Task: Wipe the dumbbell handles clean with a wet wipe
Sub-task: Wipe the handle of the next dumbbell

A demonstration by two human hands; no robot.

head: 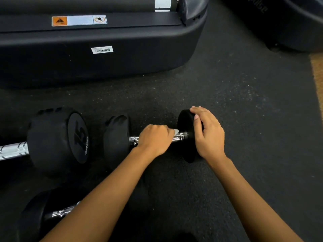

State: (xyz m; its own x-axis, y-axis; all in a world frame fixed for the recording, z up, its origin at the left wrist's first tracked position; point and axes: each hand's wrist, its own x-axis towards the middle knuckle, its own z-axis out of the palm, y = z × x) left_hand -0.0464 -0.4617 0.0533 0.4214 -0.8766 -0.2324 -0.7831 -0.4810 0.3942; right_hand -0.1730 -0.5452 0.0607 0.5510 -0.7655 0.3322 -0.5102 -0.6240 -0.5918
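A small black dumbbell (pixel 117 138) lies sideways on the dark rubber floor. My left hand (pixel 155 140) is wrapped round its chrome handle (pixel 180 137), and a bit of the white wet wipe (pixel 176 131) peeks out past the knuckles. My right hand (pixel 208 133) lies over the dumbbell's right weight head (pixel 185 119), fingers curved over its top rim, thumb on the inner face. A bigger dumbbell marked 15 (pixel 57 138) rests to the left, its handle running out of view. A third dumbbell (pixel 36 215) sits at the lower left, partly hidden by my left forearm.
The black base of a treadmill (pixel 104 55) with a warning label and a barcode sticker fills the top left. Another dark machine (pixel 288 23) stands at the top right. A tan strip (pixel 317 79) edges the floor on the right.
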